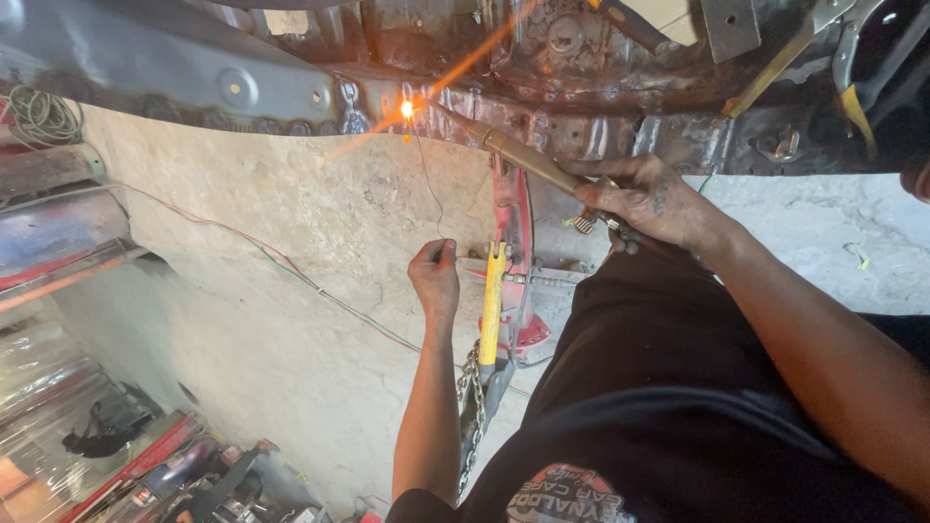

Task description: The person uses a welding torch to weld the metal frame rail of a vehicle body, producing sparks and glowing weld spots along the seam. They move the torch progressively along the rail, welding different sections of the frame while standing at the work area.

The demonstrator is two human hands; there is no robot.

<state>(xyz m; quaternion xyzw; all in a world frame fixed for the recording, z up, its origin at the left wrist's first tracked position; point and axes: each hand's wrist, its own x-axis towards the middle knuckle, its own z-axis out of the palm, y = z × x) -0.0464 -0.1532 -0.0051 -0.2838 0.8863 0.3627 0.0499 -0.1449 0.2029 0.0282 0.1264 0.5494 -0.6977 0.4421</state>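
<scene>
My right hand (644, 199) grips a brass torch (528, 160) whose tip points up left to a bright orange flame spot (407, 109) on the rusty, dark metal car panel (581, 116) overhead. My left hand (434, 276) pinches a thin filler wire (427, 174) that runs up to the glowing spot. Sparks streak away from the flame. Both forearms reach over my black shirt.
A yellow-handled tool (492, 305) with a chain (472, 407) hangs by a red jack-like stand (518, 252). Thin red and green wires (291, 266) cross the concrete floor (271, 291). Tools and parts lie at the lower left (165, 465). A coil of cord (39, 116) sits at left.
</scene>
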